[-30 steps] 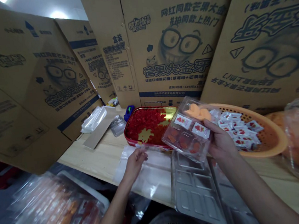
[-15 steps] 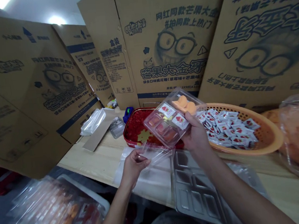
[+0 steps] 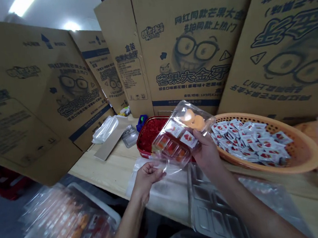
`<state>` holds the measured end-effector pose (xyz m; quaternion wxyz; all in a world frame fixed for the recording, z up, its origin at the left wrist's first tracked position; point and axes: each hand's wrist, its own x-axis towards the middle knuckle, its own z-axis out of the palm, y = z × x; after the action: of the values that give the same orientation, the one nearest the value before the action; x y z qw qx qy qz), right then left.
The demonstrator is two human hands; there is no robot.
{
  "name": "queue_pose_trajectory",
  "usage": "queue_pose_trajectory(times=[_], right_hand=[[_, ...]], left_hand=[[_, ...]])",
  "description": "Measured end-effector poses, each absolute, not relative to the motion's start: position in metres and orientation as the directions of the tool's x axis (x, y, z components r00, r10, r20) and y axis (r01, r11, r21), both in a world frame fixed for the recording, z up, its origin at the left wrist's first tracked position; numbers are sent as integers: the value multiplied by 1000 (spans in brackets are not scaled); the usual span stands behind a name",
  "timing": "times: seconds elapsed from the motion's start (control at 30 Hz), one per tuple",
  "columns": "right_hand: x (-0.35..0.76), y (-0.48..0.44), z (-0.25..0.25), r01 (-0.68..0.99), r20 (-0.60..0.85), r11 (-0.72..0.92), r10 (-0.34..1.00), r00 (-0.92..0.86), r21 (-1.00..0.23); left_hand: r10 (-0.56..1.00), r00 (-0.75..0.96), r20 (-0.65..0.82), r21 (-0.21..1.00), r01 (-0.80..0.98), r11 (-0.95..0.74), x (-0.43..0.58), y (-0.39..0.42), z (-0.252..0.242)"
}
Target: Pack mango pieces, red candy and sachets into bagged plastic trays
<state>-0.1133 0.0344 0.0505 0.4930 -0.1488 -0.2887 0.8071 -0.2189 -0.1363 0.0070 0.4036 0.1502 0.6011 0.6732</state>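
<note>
My right hand point(image 3: 207, 150) grips the right side of a clear compartment tray point(image 3: 174, 134), tilted in the air. Orange pieces point(image 3: 195, 122) fill its upper compartments, white sachets with a red print point(image 3: 189, 139) the middle, and red pieces point(image 3: 171, 146) the lower ones. My left hand point(image 3: 148, 177) pinches the edge of a clear plastic bag point(image 3: 170, 167) between thumb and fingers. The tray's lower end meets the bag's mouth; clear film overlaps it, and how far in it sits I cannot tell.
Behind the tray stands a red tin point(image 3: 149, 133) of red pieces. To the right is an orange basket point(image 3: 307, 152) of sachets. Empty trays point(image 3: 214, 208) lie in front. A white crate point(image 3: 112, 211) of bagged trays is lower left; cardboard boxes point(image 3: 193, 70) wall the back.
The filled tray has come down and left so its lower end overlaps the bag held by my left hand. The camera view has turned slightly left.
</note>
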Motion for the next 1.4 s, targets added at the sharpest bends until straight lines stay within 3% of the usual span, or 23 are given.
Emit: queue_pose_trajectory(times=[0.23,0.43,0.57,0.67,0.77,0.97,1.1,1.2,1.4], right_hand=[[-108,36,46,-580,8,-429,800,-600,-692],[-107,28,50,-464,-48,-498,718,-695,-733],[-106,22,50,-328,-96,-528,623,-776,-783],[-103,20,49,-192,-129,-509,528,-839,-839],[-101,20,50,-134,-107,-435,486,-868,-890],[-108,21,48,-283,52,-251,656,-753,-926],[-111,18,35,-150,50,-120,594,-803,-981],[-111,12,30,-78,107,77,557,-823,-994],[-106,-9,48,-109,237,367,324,-916,-924]], left_hand=[[694,-671,-261,924,-381,-21,-221,-138,5],[794,-567,-217,964,-253,83,-222,-140,15],[786,-552,-278,933,-349,85,-226,-138,17],[786,-551,-282,888,-460,-4,-230,-137,15],[792,-545,-275,843,-533,-74,-232,-140,13],[795,-556,-242,809,-568,-152,-229,-146,13],[776,-588,-229,781,-587,-215,-228,-145,15],[744,-622,-244,771,-590,-241,-227,-145,16],[705,-687,-176,863,-452,-225,-213,-160,26]])
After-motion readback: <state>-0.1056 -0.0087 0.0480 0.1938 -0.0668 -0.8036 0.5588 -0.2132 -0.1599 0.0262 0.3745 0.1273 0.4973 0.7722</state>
